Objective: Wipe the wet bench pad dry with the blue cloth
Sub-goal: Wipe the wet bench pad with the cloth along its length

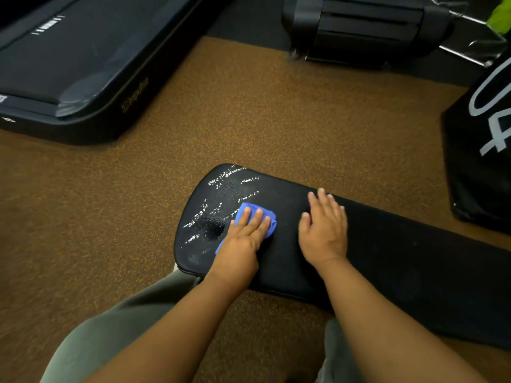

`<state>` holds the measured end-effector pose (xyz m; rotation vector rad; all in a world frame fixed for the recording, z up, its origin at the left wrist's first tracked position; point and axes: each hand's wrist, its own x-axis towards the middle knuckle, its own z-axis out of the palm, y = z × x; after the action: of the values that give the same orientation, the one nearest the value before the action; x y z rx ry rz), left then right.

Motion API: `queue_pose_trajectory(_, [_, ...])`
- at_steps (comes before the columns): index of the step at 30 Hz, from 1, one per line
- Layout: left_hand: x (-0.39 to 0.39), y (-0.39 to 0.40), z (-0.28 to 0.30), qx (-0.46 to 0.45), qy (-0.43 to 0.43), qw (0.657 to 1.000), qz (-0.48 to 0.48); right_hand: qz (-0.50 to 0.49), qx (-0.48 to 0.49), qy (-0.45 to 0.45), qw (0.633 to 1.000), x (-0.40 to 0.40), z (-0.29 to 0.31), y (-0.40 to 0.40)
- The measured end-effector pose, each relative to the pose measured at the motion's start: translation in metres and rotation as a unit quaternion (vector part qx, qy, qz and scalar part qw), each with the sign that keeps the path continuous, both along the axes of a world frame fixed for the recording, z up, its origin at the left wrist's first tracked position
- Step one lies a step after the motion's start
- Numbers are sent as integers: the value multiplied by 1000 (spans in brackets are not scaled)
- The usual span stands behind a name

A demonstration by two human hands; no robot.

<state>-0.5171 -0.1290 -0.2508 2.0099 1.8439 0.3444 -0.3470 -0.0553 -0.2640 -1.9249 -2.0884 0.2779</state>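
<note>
A black bench pad (387,244) runs from the centre toward the lower right. Its rounded left end glistens with streaks and beads of water (218,200). The folded blue cloth (272,219) lies on the pad just right of the wet patch. My left hand (243,239) presses flat on the cloth with straight fingers and covers most of it. My right hand (325,228) rests flat on the dry pad to the right, fingers spread and holding nothing.
Brown speckled gym flooring (249,111) surrounds the bench. A black treadmill deck (69,64) lies at the upper left, another black machine (365,26) at the top, and a black box with white numerals (481,150) stands at the right. My knees are below the pad.
</note>
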Motion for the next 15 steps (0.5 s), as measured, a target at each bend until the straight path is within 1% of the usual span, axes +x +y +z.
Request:
queue_pose_trajectory(2, [1,12,2,7,5,1000,1,33,-22,0,999,-16,-3,7])
queue_pose_trajectory(4, [1,27,3,11,25,1000,-3,49,-65,-36,996,-23,-12,9])
queue_pose_trajectory(6, [-3,46,3,15,34,999,5,51,-64,-65,994,-23,-20,7])
queue_pose_trajectory(9, [-7,79,1,16,41,999,17,45,-48,-72,995,-25,-25,6])
queue_pose_trajectory(12, [-2,109,0,6,85,996,-26,38,-31,-76,996,-26,-27,6])
queue_pose_trajectory(15, [-3,124,-6,5,173,980,-94,38,-26,-82,996,-25,-28,6])
